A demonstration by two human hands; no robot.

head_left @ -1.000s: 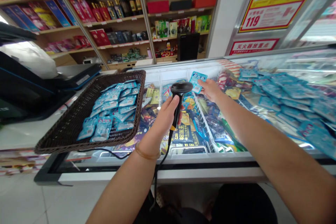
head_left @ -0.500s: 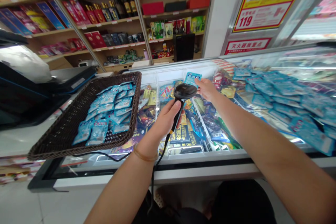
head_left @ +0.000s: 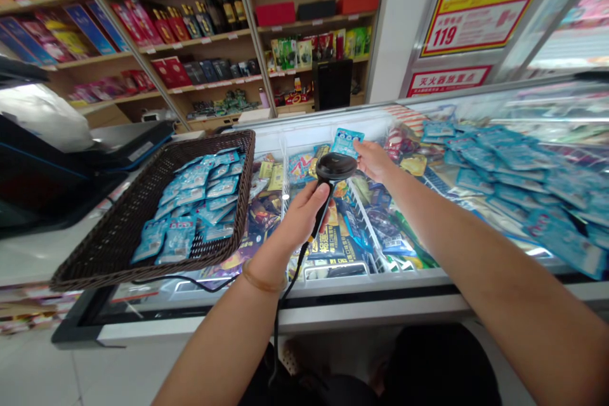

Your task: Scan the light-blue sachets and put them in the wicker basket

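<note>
My left hand [head_left: 304, 212] is wrapped round the handle of a black barcode scanner [head_left: 335, 167], its head tilted forward and its cable running down toward me. Just beyond the scanner, my right hand [head_left: 373, 160] pinches a small blue packet [head_left: 346, 142] by its right edge. The scanner's head hides the packet's lower part. To the left, a dark brown wicker basket [head_left: 102, 250] holds a heap of similar blue packets [head_left: 190, 193]. A larger pile of blue packets [head_left: 518, 158] lies on the right, on the glass top of the freezer [head_left: 419, 282].
Through the glass, frozen goods in wire dividers [head_left: 366, 216] show below my hands. A black machine [head_left: 38, 171] stands at the far left. Behind the freezer are shelves [head_left: 200, 38] of boxes and bottles, a dark upright panel [head_left: 332, 85] and a wall sign [head_left: 485, 3].
The blue packet in my right hand has risen and tilted very slightly. My left hand keeps the barcode scanner in nearly the same place.
</note>
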